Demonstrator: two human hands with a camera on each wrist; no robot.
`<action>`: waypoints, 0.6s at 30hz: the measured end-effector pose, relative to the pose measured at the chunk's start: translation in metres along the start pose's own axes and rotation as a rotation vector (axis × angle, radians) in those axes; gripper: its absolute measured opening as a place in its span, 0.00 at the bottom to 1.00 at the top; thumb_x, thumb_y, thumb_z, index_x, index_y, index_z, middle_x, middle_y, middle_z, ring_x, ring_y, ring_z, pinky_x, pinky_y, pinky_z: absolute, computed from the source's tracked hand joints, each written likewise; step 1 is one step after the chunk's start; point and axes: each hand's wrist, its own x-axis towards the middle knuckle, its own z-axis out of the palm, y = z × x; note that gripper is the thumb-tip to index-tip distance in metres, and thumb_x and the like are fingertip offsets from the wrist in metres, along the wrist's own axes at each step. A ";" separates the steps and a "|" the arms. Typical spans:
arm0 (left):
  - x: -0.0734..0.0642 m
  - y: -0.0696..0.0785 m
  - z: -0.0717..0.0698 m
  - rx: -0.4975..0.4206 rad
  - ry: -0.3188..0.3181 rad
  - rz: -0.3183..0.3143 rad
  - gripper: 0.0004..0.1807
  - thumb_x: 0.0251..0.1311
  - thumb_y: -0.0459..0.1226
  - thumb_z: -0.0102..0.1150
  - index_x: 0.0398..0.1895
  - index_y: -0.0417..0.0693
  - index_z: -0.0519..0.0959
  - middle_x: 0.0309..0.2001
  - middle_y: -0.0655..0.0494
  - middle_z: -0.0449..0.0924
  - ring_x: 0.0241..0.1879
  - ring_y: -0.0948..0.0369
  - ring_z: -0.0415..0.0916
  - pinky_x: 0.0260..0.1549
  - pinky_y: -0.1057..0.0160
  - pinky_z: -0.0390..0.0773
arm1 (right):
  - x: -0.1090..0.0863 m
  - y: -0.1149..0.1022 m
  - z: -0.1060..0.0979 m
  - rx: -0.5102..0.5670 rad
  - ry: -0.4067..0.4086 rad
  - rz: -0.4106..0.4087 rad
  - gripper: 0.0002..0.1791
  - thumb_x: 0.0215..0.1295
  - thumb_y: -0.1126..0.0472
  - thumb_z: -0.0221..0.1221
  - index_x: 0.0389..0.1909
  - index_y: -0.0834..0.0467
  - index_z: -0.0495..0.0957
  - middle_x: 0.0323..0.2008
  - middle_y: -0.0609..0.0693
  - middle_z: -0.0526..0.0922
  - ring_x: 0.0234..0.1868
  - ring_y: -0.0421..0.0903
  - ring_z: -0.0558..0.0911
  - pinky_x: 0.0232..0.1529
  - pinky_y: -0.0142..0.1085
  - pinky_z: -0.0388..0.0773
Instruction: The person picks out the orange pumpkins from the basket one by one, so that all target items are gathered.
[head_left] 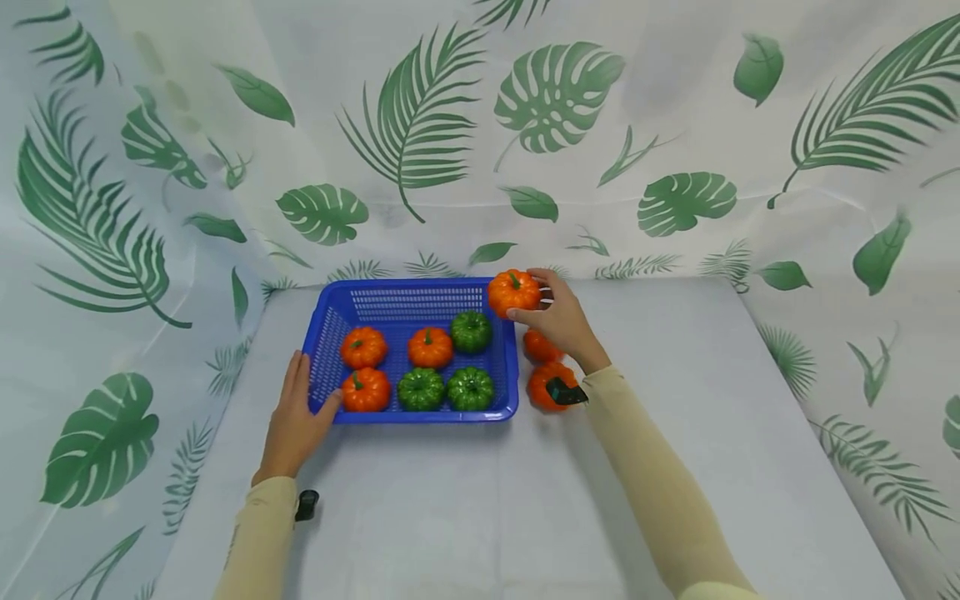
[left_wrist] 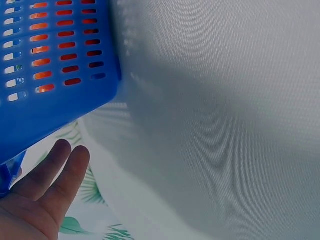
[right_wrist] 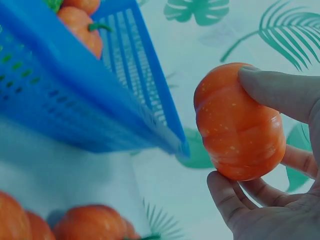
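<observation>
In my right hand (head_left: 558, 317) I hold an orange toy pumpkin (head_left: 513, 293) above the right rim of a blue plastic basket (head_left: 420, 417). The right wrist view shows the thumb on one side of the pumpkin (right_wrist: 240, 122) and fingertips (right_wrist: 225, 192) on the other. My left hand (head_left: 298, 425) is at the basket's left front corner, thumb over the rim, fingers extended along the outside. Inside the basket sit three orange pumpkins (head_left: 364, 347) and three green pumpkins (head_left: 422, 389). In the left wrist view two fingers (left_wrist: 72, 175) are straight; the thumb is hidden.
On the white table (head_left: 480, 500), two orange pumpkins, a nearer one (head_left: 549, 383) and one (head_left: 542, 346) partly hidden by my right hand, lie right of the basket. A leaf-printed white curtain (head_left: 450, 150) stands behind the table and along its sides.
</observation>
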 end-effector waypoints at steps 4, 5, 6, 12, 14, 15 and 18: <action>-0.001 0.000 0.000 0.004 0.004 -0.002 0.50 0.79 0.55 0.52 0.89 0.45 0.37 0.88 0.48 0.30 0.80 0.29 0.49 0.72 0.27 0.54 | -0.005 0.007 -0.011 -0.010 0.026 0.012 0.46 0.65 0.52 0.75 0.79 0.58 0.64 0.71 0.63 0.71 0.64 0.62 0.75 0.68 0.56 0.75; -0.001 0.000 0.000 0.003 0.007 0.001 0.50 0.79 0.54 0.52 0.89 0.45 0.37 0.88 0.48 0.31 0.80 0.29 0.49 0.72 0.27 0.55 | -0.007 0.009 -0.013 -0.011 0.032 0.017 0.47 0.65 0.52 0.75 0.79 0.58 0.64 0.71 0.63 0.70 0.64 0.62 0.75 0.68 0.56 0.75; -0.001 0.000 0.001 0.002 0.009 0.004 0.50 0.79 0.54 0.53 0.89 0.45 0.37 0.88 0.48 0.31 0.80 0.29 0.49 0.72 0.27 0.55 | -0.009 0.011 -0.016 -0.013 0.040 0.022 0.47 0.65 0.51 0.75 0.79 0.59 0.64 0.71 0.62 0.70 0.64 0.62 0.75 0.68 0.56 0.75; 0.000 -0.001 0.003 -0.002 0.014 0.007 0.50 0.79 0.53 0.53 0.89 0.46 0.37 0.88 0.48 0.31 0.79 0.29 0.49 0.71 0.26 0.55 | -0.020 0.027 -0.028 -0.028 0.085 0.039 0.46 0.67 0.52 0.74 0.79 0.60 0.63 0.71 0.62 0.70 0.66 0.62 0.73 0.70 0.55 0.73; 0.000 -0.001 0.003 -0.001 0.009 0.008 0.50 0.79 0.54 0.53 0.89 0.46 0.37 0.88 0.47 0.31 0.79 0.29 0.50 0.71 0.26 0.56 | -0.024 0.033 -0.032 -0.029 0.100 0.045 0.45 0.67 0.53 0.73 0.79 0.60 0.62 0.71 0.62 0.70 0.66 0.62 0.73 0.71 0.55 0.73; 0.000 -0.002 0.003 0.000 0.009 0.008 0.50 0.79 0.54 0.53 0.89 0.46 0.37 0.88 0.47 0.31 0.79 0.29 0.50 0.71 0.26 0.56 | -0.026 0.036 -0.035 -0.030 0.109 0.051 0.45 0.68 0.53 0.73 0.79 0.61 0.62 0.71 0.62 0.70 0.67 0.62 0.72 0.71 0.56 0.72; 0.000 -0.002 0.001 -0.004 0.009 0.013 0.50 0.79 0.54 0.53 0.89 0.46 0.37 0.88 0.46 0.31 0.79 0.29 0.50 0.71 0.26 0.56 | -0.032 0.046 -0.040 -0.032 0.148 0.063 0.46 0.68 0.52 0.73 0.80 0.62 0.61 0.71 0.63 0.69 0.67 0.62 0.71 0.72 0.55 0.72</action>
